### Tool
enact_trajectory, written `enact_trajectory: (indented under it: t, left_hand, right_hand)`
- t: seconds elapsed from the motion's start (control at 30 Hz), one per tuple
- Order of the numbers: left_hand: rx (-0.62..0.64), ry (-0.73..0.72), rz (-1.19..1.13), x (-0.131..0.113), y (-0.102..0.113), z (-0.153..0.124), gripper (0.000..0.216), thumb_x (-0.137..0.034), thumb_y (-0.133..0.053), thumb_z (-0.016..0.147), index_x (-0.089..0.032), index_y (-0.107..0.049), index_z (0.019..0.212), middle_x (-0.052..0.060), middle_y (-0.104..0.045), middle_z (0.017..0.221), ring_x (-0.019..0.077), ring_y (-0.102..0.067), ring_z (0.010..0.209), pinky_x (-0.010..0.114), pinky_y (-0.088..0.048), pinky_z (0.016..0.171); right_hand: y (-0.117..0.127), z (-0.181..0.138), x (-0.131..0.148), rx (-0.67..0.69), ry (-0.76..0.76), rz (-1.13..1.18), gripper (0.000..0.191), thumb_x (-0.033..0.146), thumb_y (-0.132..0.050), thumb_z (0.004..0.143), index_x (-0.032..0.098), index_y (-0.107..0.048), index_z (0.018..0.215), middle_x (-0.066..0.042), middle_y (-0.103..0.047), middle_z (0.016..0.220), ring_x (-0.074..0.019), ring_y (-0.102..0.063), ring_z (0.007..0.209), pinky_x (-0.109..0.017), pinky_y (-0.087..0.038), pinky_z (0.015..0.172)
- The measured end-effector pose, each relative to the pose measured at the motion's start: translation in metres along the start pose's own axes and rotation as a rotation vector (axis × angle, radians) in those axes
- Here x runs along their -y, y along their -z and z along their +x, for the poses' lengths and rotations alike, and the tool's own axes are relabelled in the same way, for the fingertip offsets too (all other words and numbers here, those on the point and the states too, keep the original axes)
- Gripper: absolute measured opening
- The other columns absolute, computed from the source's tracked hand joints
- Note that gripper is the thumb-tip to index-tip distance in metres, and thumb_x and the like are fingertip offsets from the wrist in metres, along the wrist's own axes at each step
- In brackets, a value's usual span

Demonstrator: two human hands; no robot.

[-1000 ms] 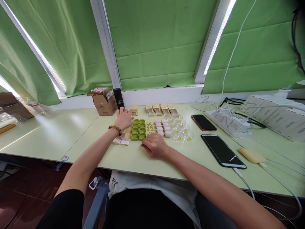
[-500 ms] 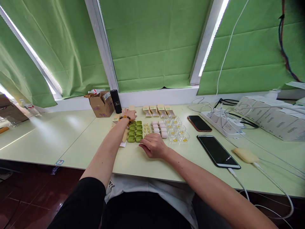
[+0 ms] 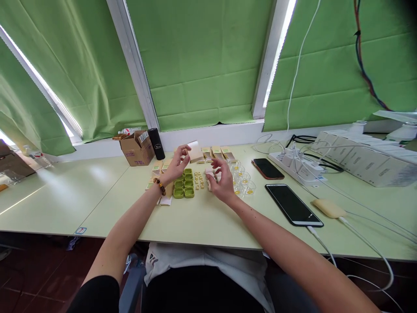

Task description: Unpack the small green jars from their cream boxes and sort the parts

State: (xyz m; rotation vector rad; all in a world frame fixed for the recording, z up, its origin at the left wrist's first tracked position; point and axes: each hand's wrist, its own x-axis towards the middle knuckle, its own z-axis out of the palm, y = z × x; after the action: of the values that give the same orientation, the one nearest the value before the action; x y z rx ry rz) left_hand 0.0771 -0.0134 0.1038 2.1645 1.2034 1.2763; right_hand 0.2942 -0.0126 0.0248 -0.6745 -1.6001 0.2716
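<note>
In the head view, a pale cream folded carton (image 3: 195, 152) is raised at the back of the table, pinched in the fingers of my left hand (image 3: 177, 165). My right hand (image 3: 221, 180) hovers over small pale pink pieces (image 3: 209, 172), partly covering them; its fingers are curved and apart, holding nothing visible. Between my hands are two rows of green square cups (image 3: 184, 183) and several tiny yellowish pieces (image 3: 197, 180). Clear plastic cups with yellow centres (image 3: 245, 182) stand right of my right hand. More kraft cartons (image 3: 216, 153) lie behind, others under my left wrist.
Two phones (image 3: 267, 168) lie to the right, beside a power strip (image 3: 295, 163) with tangled cables. White boxes (image 3: 368, 156) line the back right. A cardboard box (image 3: 137, 149) and a black cylinder bottle (image 3: 157, 144) stand at back left. A beige charger (image 3: 329, 208) lies near the right front.
My left hand has come back toward the middle with a cream carton in its fingers. My right hand has lifted from the front of the rows, opened and turned up over the pink pieces.
</note>
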Motion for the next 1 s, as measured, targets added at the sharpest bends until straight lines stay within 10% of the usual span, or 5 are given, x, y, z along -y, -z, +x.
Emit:
enact_trajectory:
  t: [0.37,0.57,0.83,1.0]
  left_hand:
    - [0.101,0.308,-0.887,0.001,-0.038,-0.057,0.046,-0.054,-0.07,0.089,-0.029,-0.046,0.119,0.008,-0.066,0.127,0.0252,-0.071,0.103,0.038,-0.057,0.079]
    - [-0.057,0.321,-0.776,0.016,-0.044,-0.062,0.048,-0.056,-0.074,0.088,-0.026,-0.056,0.121,0.005,-0.073,0.108,0.0225,-0.072,0.098,0.035,-0.056,0.081]
    - [-0.11,0.124,-0.296,0.008,-0.042,-0.068,0.069,-0.07,-0.073,0.086,-0.019,-0.064,0.132,0.015,-0.068,0.135,0.0301,-0.064,0.121,0.039,-0.054,0.097]
    - [-0.075,0.193,-0.485,0.01,-0.05,-0.067,0.069,-0.061,-0.087,0.076,-0.018,-0.063,0.124,0.014,-0.071,0.126,0.0272,-0.067,0.112,0.036,-0.054,0.093]
  right_hand:
    - [-0.013,-0.016,0.009,0.225,0.007,0.117,0.075,0.039,-0.077,0.087,0.027,-0.041,0.152,-0.018,-0.056,0.148,-0.0354,-0.056,0.132,-0.055,-0.052,0.107]
    - [-0.012,-0.016,0.007,0.171,0.101,0.079,0.072,0.035,-0.08,0.085,0.026,-0.045,0.148,-0.018,-0.057,0.142,-0.0365,-0.056,0.132,-0.058,-0.052,0.109]
    - [-0.006,-0.015,0.004,0.154,0.309,-0.121,0.075,0.029,-0.073,0.09,0.029,-0.036,0.156,-0.018,-0.058,0.145,-0.0388,-0.056,0.136,-0.061,-0.052,0.109]
    - [-0.007,-0.014,0.007,0.204,0.405,-0.135,0.073,0.028,-0.065,0.098,0.034,-0.028,0.16,-0.016,-0.057,0.15,-0.0378,-0.056,0.139,-0.064,-0.051,0.11]
